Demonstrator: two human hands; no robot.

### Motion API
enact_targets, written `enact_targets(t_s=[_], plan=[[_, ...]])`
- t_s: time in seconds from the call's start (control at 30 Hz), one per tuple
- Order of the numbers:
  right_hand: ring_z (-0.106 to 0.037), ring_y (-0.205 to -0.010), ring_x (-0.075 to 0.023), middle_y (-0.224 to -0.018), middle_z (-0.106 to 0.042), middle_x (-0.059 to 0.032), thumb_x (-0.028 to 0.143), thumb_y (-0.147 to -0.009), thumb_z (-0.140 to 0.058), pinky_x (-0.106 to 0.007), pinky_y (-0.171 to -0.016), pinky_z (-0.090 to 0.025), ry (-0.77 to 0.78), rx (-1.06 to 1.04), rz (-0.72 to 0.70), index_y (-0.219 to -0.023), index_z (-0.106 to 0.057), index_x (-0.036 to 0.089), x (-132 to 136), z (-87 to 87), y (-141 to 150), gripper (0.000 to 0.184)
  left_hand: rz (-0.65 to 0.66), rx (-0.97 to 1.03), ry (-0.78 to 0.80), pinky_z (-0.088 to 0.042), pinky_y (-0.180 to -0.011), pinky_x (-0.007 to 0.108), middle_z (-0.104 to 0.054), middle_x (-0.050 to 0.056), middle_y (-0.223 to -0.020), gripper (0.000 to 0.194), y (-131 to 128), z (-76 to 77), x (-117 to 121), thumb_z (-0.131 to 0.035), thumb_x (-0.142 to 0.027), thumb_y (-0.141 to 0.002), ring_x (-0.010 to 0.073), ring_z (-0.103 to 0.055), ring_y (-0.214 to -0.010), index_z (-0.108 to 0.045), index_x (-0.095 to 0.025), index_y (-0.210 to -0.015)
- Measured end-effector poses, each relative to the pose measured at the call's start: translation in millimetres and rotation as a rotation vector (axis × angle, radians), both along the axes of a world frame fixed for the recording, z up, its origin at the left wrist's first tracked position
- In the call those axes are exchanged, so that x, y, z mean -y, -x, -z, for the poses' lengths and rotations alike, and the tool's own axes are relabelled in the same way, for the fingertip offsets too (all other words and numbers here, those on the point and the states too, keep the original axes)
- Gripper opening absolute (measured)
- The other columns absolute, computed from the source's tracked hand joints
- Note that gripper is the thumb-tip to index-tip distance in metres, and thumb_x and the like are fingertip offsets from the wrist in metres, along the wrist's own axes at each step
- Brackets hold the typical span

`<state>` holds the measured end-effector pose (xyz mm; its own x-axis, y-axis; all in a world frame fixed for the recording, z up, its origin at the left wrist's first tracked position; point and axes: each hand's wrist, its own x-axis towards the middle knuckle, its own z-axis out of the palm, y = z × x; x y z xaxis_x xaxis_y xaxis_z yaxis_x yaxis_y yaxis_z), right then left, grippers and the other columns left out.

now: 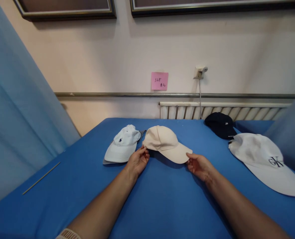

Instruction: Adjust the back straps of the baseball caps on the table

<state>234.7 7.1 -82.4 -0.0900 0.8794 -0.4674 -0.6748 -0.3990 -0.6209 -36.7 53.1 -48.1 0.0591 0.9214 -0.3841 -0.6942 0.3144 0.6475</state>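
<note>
A beige baseball cap (pixel 165 142) sits on the blue table (pixel 162 196), its brim pointing right and toward me. My left hand (pixel 137 161) pinches the back edge of the cap's crown with fingers closed. My right hand (pixel 199 165) grips the tip of the brim between thumb and fingers. Just to the left lies a pale blue-white cap (pixel 122 144) with a small dark logo, close to my left hand but apart from it.
A large white cap (pixel 264 161) with dark lettering lies at the right; a dark navy cap (pixel 221 124) sits behind it. A thin stick (pixel 41 178) rests at the left table edge. Blue curtains flank both sides; a radiator (pixel 224 111) and a pink note (pixel 159 81) are on the wall.
</note>
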Motion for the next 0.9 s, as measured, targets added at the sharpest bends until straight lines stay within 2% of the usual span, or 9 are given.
enact_targets(t_s=[0.1, 0.23, 0.4, 0.6, 0.73, 0.9], plan=[[-0.052, -0.043, -0.0072, -0.058, -0.062, 0.0026, 0.008, -0.077, -0.067, -0.014, -0.032, -0.036, -0.055, 0.031, 0.1, -0.08, -0.063, 0.016, -4.7, 1.7, -5.5, 0.009, 0.025, -0.064, 0.016, -0.048, -0.047, 0.016, -0.061, 0.001, -0.068, 0.015, -4.7, 1.7, 0.7, -0.055, 0.002, -0.083, 0.0071, -0.059, -0.052, -0.057, -0.012, -0.088], [-0.057, -0.049, -0.0079, -0.07, -0.067, 0.0006, 0.008, -0.076, -0.068, -0.013, -0.038, -0.045, -0.161, 0.019, 0.303, -0.084, -0.065, 0.017, -21.4, 4.6, -15.5, 0.012, 0.109, -0.164, 0.001, -0.049, -0.047, 0.018, -0.068, 0.007, -0.083, 0.016, -12.7, 1.2, 4.5, -0.062, 0.001, -0.079, 0.0096, -0.062, -0.057, -0.06, -0.01, -0.091], [-0.063, -0.063, -0.0081, -0.078, -0.067, 0.0036, 0.003, -0.078, -0.064, -0.018, -0.057, -0.058, -0.206, 0.039, 0.516, -0.079, -0.059, 0.019, -64.0, 6.1, -44.0, 0.017, 0.277, -0.341, -0.073, -0.051, -0.054, 0.019, -0.069, 0.008, -0.089, 0.019, -16.1, 0.1, 8.7, -0.067, -0.004, -0.076, 0.0093, -0.062, -0.061, -0.061, -0.011, -0.093], [-0.059, -0.063, -0.0047, -0.076, -0.06, 0.0074, -0.002, -0.076, -0.056, -0.015, -0.061, -0.056, -0.182, 0.085, 0.726, -0.075, -0.05, 0.021, -115.1, 18.2, -81.0, 0.024, 0.35, -0.418, -0.113, -0.05, -0.06, 0.019, -0.067, 0.007, -0.093, 0.022, -15.2, 2.0, 10.7, -0.069, -0.01, -0.077, 0.0087, -0.06, -0.066, -0.059, -0.013, -0.096], [-0.061, -0.071, -0.0073, -0.079, -0.059, 0.0062, -0.001, -0.074, -0.053, -0.02, -0.07, -0.057, -0.153, 0.146, 0.819, -0.072, -0.046, 0.022, -136.5, 28.7, -97.8, 0.024, 0.389, -0.431, -0.127, -0.05, -0.062, 0.02, -0.067, 0.007, -0.093, 0.023, -14.5, 2.0, 10.2, -0.07, -0.012, -0.077, 0.0088, -0.06, -0.067, -0.059, -0.014, -0.096], [-0.062, -0.079, -0.0125, -0.085, -0.061, 0.0036, 0.001, -0.066, -0.059, -0.03, -0.078, -0.059, -0.094, 0.2, 0.835, -0.071, -0.046, 0.022, -148.5, 36.3, -100.6, 0.025, 0.397, -0.434, -0.119, -0.05, -0.063, 0.021, -0.067, 0.008, -0.092, 0.023, -14.3, 2.4, 8.4, -0.072, -0.013, -0.074, 0.0092, -0.06, -0.066, -0.06, -0.014, -0.094]])
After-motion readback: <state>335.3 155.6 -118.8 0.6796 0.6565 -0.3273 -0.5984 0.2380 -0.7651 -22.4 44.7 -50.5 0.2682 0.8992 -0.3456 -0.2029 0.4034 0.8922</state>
